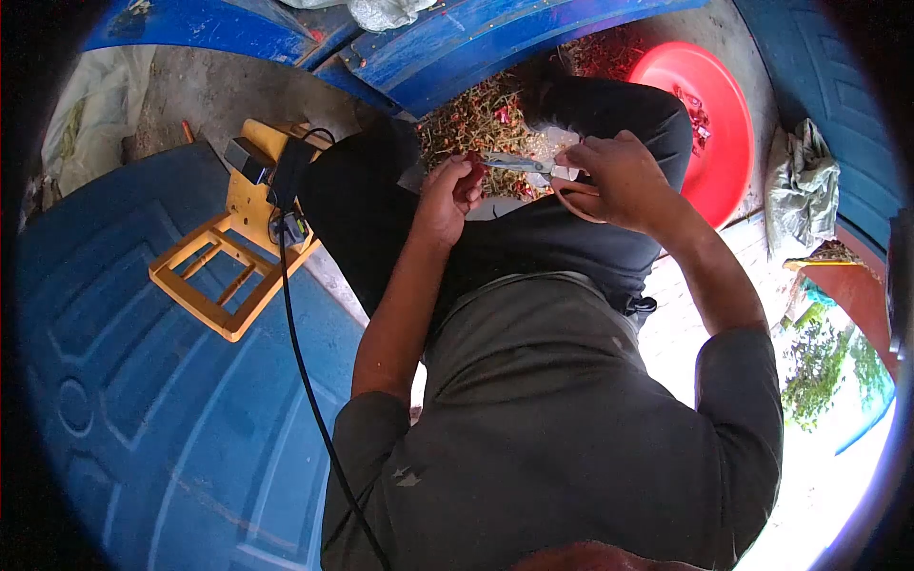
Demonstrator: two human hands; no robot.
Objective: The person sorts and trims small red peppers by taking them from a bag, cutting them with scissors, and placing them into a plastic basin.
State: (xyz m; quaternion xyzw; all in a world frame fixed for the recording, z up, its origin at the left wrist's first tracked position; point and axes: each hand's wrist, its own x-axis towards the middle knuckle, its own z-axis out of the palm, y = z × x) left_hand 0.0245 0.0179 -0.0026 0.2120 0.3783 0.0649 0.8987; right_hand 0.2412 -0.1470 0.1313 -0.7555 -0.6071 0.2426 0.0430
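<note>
Right hand [619, 176] has fingers closed round the scissors [519, 163] handles. Left hand [452, 190] pinches a red chili [473, 158] at the blade tips. Red basin [724, 143] sits far right.

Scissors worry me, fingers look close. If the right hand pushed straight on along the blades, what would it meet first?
Probably the red chili pinched in the left hand; scissors in the right hand point at it, depth unclear.
</note>
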